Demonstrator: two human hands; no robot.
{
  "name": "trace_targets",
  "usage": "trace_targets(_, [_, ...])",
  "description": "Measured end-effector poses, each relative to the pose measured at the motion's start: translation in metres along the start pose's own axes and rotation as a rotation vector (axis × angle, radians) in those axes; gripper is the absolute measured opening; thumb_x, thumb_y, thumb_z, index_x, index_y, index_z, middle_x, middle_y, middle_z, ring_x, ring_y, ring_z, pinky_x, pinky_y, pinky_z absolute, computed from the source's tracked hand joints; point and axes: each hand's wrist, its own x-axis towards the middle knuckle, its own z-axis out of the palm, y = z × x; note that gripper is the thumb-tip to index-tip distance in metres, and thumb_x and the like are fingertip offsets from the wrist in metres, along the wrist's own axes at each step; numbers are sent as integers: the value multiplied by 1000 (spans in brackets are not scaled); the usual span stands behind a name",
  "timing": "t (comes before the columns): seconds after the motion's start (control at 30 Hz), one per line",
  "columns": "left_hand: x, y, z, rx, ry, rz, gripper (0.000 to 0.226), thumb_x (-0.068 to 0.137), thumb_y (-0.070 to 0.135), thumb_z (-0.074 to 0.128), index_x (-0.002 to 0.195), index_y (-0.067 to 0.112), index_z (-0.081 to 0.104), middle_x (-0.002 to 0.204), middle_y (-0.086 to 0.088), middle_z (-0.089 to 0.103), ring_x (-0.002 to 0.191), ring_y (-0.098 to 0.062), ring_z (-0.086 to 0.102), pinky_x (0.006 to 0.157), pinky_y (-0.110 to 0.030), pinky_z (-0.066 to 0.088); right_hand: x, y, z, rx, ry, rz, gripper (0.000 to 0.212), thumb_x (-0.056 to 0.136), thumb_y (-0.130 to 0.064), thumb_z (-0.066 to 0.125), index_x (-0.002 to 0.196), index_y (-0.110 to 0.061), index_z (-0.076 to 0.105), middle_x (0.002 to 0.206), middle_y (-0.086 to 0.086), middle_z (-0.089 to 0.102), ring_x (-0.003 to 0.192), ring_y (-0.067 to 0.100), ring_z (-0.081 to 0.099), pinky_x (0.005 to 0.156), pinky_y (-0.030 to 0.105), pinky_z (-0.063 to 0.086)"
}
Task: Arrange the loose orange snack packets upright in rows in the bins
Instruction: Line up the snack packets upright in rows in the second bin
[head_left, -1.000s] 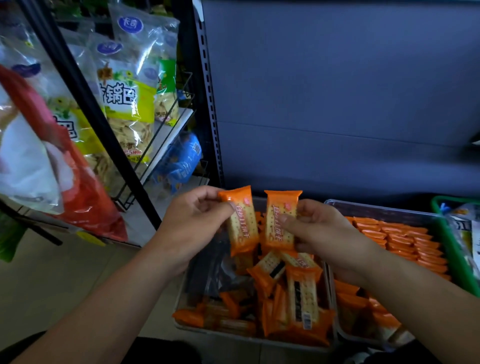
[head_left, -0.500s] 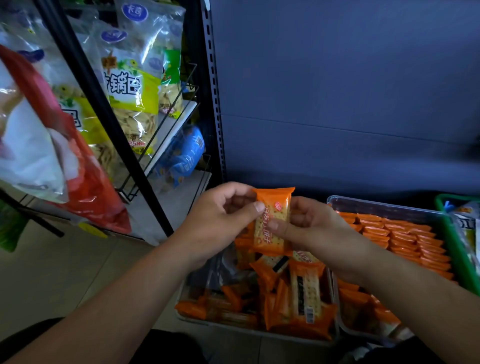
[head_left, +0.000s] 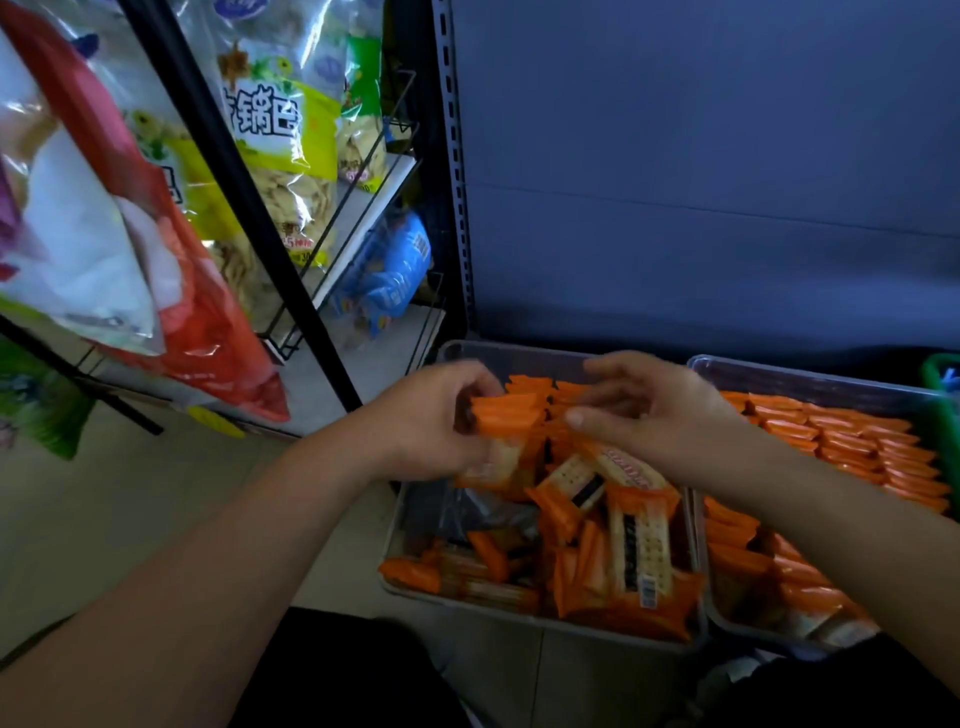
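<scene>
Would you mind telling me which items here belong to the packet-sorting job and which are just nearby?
Job: left hand gripping orange packets; right hand; loose packets; left bin; right bin with upright rows.

Nearby: hanging snack bags, blue packs, green crate.

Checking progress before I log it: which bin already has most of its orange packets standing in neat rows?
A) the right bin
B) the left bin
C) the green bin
A: the right bin holds tidy rows of packets, while the left bin holds a loose jumble.
</scene>
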Motion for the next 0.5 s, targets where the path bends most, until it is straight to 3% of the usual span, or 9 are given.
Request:
trace_targets(0.07, [4, -19, 13, 185, -35, -29, 34, 77, 26, 84, 104, 29, 64, 92, 9, 66, 78, -7, 65, 66, -30, 52, -1, 3, -5, -31, 105, 18, 27, 90, -39, 77, 116, -31, 73, 99, -11, 76, 93, -1, 70, 88, 24, 59])
trace_targets(0.13, [10, -36, 28, 206, -92, -22, 31, 80, 21, 80, 105, 26, 63, 92, 11, 61, 78, -6, 59, 64, -26, 45, -5, 7, -4, -19, 43, 32, 7, 93, -35, 74, 98, -31, 77, 88, -6, 78, 88, 12, 74, 87, 41, 62])
trace_targets(0.17, [14, -44, 36, 192, -113, -7, 30, 81, 18, 78, 105, 25, 62, 94, 11, 59, 80, -7, 59, 65, -26, 45, -7, 9, -1, -14, -1, 24, 5, 94, -31, 73, 94, -30, 78, 85, -4, 78, 85, 16, 75, 84, 44, 63])
trace_targets(0.33, [34, -71, 73, 214, -134, -2, 33, 80, 18, 81, 99, 32, 57, 98, 10, 57, 91, -16, 59, 75, -34, 46, -13, 16, -2, 29, -49, 55, 7, 98, -23, 70, 97, -23, 77, 85, -1, 79, 81, 10, 76, 69, 19, 58])
trace_targets(0.5, [40, -81, 95, 165, -62, -29, 38, 72, 36, 82, 96, 43, 53, 100, 9, 67, 92, -16, 66, 81, -39, 56, -16, 22, -8, 58, -49, 111, 7, 98, -24, 70, 97, -23, 77, 86, -2, 79, 81, 8, 76, 66, 13, 56])
